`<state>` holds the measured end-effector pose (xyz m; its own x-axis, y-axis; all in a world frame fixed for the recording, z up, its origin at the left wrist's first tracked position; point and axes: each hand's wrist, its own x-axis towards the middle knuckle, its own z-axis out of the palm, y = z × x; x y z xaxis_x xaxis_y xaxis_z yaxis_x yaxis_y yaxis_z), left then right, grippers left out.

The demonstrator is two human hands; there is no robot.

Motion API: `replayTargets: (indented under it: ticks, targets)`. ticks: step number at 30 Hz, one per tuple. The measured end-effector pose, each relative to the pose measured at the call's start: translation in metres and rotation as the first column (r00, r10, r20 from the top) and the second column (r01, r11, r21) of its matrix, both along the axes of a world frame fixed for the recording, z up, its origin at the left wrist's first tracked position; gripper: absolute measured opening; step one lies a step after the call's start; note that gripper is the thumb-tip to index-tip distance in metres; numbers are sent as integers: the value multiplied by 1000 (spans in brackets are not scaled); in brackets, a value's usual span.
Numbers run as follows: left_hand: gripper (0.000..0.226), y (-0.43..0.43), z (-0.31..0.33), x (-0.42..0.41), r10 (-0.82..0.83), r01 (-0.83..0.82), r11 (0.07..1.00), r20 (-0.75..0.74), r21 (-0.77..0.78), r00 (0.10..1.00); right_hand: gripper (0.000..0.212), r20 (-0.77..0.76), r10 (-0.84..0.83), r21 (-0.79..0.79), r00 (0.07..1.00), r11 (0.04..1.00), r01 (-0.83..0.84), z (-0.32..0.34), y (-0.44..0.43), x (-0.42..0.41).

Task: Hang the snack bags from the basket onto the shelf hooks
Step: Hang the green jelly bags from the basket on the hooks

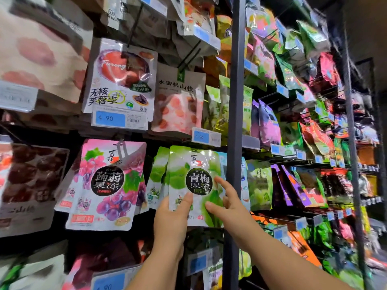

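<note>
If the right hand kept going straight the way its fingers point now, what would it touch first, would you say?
Most likely the green plum jelly bag: the right hand points up and left with its fingertips spread at the bag's front. Whether they already touch it is unclear. The left hand grips the bag's lower edge.

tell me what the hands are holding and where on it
The left hand grips the glossy green plum-jelly snack bag at its lower left corner, thumb on the front. The right hand touches its lower right edge with open fingers.
</note>
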<state>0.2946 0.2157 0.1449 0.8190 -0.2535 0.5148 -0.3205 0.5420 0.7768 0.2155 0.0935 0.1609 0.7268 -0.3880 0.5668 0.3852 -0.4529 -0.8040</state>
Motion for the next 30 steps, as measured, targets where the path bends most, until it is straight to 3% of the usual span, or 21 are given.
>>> replayTargets:
  ticks: [7,10,20,26,30]
  targets:
    - [11,-10,16,9,51,-55,998,86,43,995,63,25,-33,2,999,999,33,14,-8,9]
    - [15,-13,18,12,70,-82,992,132,91,989,65,7,-52,-14,999,999,52,17,-10,9]
    - [75,-13,16,17,226,-295,921,268,254,937,65,-53,-83,-72,995,994,79,20,-18,14]
    - [79,-12,18,26,285,-486,771,460,411,841,66,-109,-123,-113,986,987,111,22,-20,27]
    - [76,-17,18,41,259,-484,746,470,458,844,66,-145,-130,-131,981,985,111,21,-22,40]
